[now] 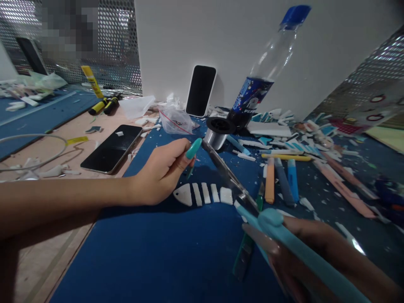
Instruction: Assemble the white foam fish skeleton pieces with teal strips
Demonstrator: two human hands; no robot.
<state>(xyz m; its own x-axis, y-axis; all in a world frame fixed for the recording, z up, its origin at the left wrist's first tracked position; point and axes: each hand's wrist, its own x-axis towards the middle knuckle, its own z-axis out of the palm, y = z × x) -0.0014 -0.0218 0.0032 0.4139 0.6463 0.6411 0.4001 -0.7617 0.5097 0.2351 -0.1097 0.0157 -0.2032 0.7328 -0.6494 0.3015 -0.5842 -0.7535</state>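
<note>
My left hand [166, 168] is closed in a pinch, its green-nailed thumb on top; whatever it pinches is too thin or hidden to make out. In my right hand [293, 248] are long-nose pliers [225, 170] with light blue handles, their tips close to my left thumb. Just behind those tips stands a spool [216, 136] wound with clear line. Below my left hand, white pieces lie in a row on the blue mat [151, 252]: a rounded fish-head piece [183, 195] with a small hole, several narrow strips [206, 192] and a squarish piece [226, 195]. A green cutter knife [243, 252] lies partly under the pliers.
A cola bottle [252, 92] and an upright phone [201, 90] stand at the back. Another phone [112, 149] lies left. Orange and blue markers [269, 181], a yellow pencil [285, 157] and many white scraps [296, 145] cover the right side.
</note>
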